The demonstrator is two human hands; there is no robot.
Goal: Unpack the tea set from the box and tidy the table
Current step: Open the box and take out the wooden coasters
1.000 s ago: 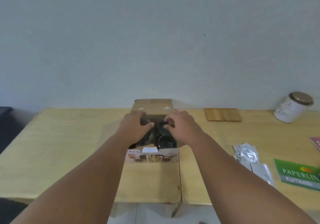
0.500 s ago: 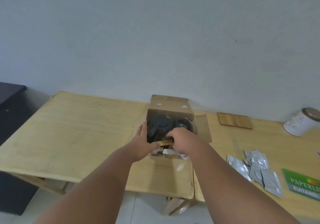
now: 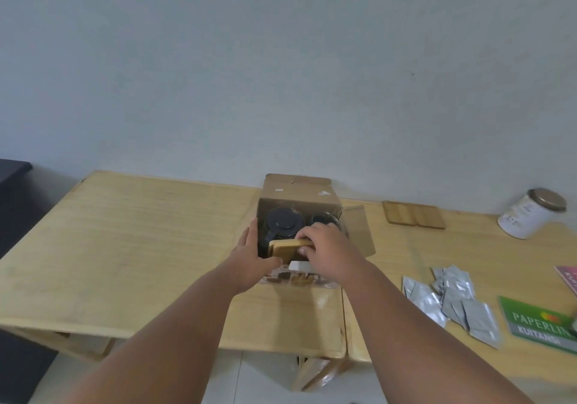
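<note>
While grip (image 3: pixel 327 247) holds coaster (image 3: pixel 285 249), box (image 3: pixel 296 190) seemingly holds teapot (image 3: pixel 284 221).

My right grip (image 3: pixel 327 247) holds a coaster (image 3: pixel 288 248) in the box (image 3: pixel 296 191) on the desk (image 3: pixel 140 232) — teapot (image 3: pixel 284 221) just behind. Left grip (image 3: pixel 249 257) beside the box's left wall. Farther right — spare coasters (image 3: pixel 413 214), sachets (image 3: pixel 452 297), tin (image 3: pixel 530 218).

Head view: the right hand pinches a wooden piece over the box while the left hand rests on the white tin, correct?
No, the head view shows the left hand against the left wall of the box; the white tin stands apart, far right. The right hand pinches the wooden piece.
</note>
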